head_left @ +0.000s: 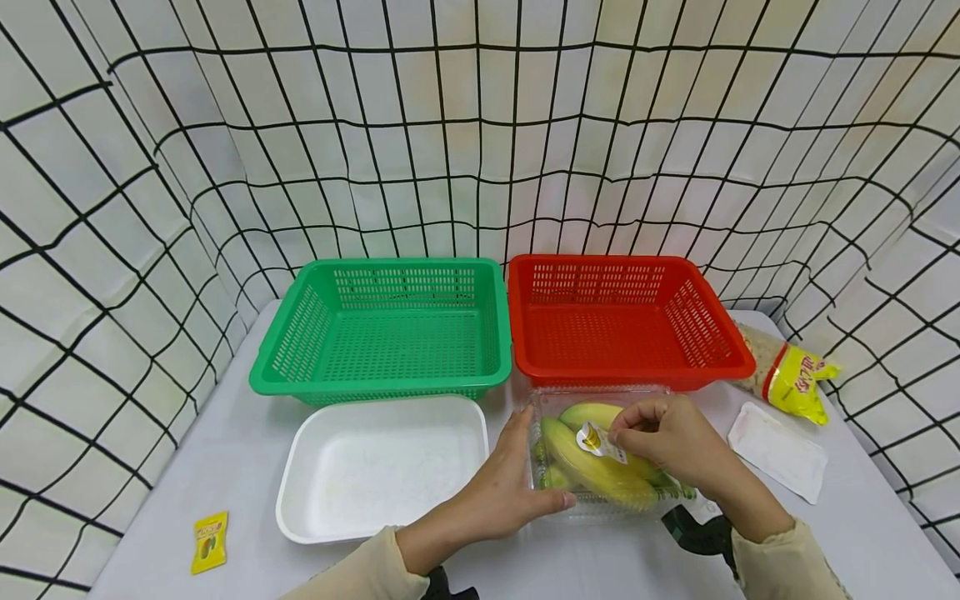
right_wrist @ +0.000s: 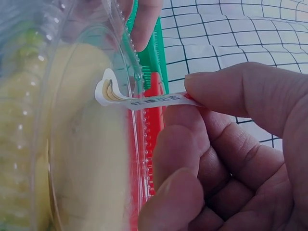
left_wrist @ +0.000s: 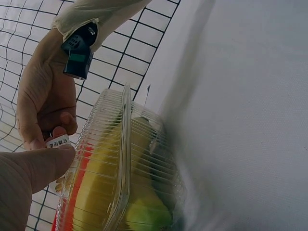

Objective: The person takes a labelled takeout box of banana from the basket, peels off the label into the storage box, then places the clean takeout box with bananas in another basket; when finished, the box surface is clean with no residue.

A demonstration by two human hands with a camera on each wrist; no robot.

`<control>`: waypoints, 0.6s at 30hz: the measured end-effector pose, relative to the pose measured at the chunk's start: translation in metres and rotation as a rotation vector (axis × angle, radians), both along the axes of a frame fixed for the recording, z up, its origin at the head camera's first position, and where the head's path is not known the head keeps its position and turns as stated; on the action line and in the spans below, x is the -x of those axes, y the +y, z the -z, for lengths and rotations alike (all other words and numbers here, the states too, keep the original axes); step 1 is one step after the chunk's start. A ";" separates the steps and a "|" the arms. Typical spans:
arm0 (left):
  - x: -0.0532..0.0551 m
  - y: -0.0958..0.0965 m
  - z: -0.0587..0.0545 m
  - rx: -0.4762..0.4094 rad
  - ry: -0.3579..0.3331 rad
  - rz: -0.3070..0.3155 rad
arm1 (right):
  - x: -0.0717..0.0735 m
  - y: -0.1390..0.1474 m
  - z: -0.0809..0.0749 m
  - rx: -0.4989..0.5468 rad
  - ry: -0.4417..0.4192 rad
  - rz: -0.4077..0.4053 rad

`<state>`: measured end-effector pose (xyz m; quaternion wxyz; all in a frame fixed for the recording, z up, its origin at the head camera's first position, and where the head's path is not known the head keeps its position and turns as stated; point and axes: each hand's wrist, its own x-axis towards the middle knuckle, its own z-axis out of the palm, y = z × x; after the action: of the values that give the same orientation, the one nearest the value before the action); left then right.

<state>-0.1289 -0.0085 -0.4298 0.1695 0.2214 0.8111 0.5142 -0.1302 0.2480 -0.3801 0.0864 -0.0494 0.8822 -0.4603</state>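
A clear plastic clamshell box (head_left: 611, 390) holding yellow bananas (head_left: 585, 473) sits in front of the red basket. On its lid is a white label (right_wrist: 154, 100) with a banana picture. My right hand (head_left: 678, 442) pinches the label's free end between thumb and index finger. In the right wrist view the strip stands out from the lid, its rounded picture end against the plastic. My left hand (head_left: 498, 496) holds the box at its left side, thumb along the front edge and fingers reaching back.
Behind stand a green basket (head_left: 375, 387) and the red basket (head_left: 637, 375). A white tray (head_left: 382, 467) lies left of the box, with a small yellow packet (head_left: 210, 542) farther left. At right are a yellow-ended bag (head_left: 798, 383) and a flat white packet (head_left: 780, 450). Black wire grid (head_left: 480, 121) encloses the table.
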 end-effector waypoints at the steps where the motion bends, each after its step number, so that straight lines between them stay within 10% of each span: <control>1: 0.000 0.000 0.000 0.001 -0.001 0.000 | 0.000 0.000 0.000 0.000 0.000 -0.001; 18: -0.001 0.000 -0.001 0.012 -0.010 -0.004 | -0.003 -0.004 -0.004 0.027 0.013 -0.012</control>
<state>-0.1281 -0.0090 -0.4288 0.1739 0.2162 0.8137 0.5108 -0.1272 0.2436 -0.3756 0.0826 -0.0590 0.8762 -0.4711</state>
